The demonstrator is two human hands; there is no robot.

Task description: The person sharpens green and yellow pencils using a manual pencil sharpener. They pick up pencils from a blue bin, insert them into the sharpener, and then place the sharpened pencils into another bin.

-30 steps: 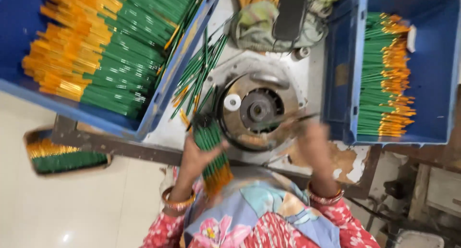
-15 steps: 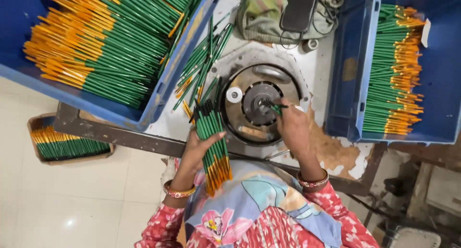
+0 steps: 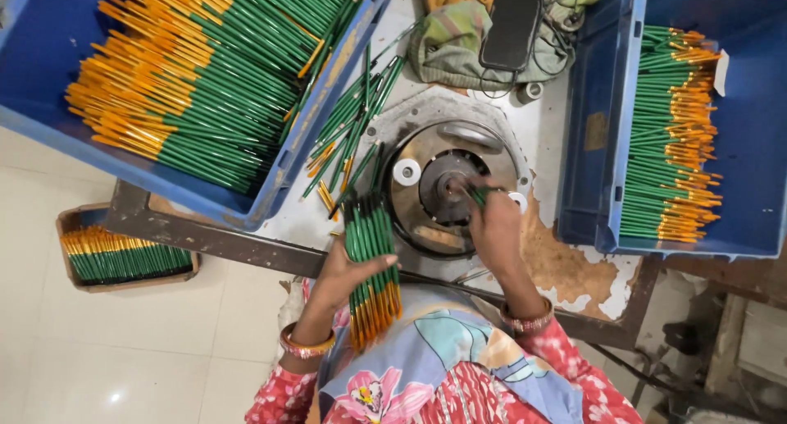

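green pencil point(image 3: 478, 194) pinched by right hand point(image 3: 495, 227) stays at the round machine point(image 3: 447, 186); left hand point(image 3: 348, 272) still grips bundle point(image 3: 371, 264).

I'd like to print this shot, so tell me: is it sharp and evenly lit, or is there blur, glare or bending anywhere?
Head view: soft, even light with faint shadows; a small glare spot on the floor tile; the right hand at the round metal machine is slightly blurred; the left hand and its bundle of green sticks look sharp; the blue crates bow outward at the edges.
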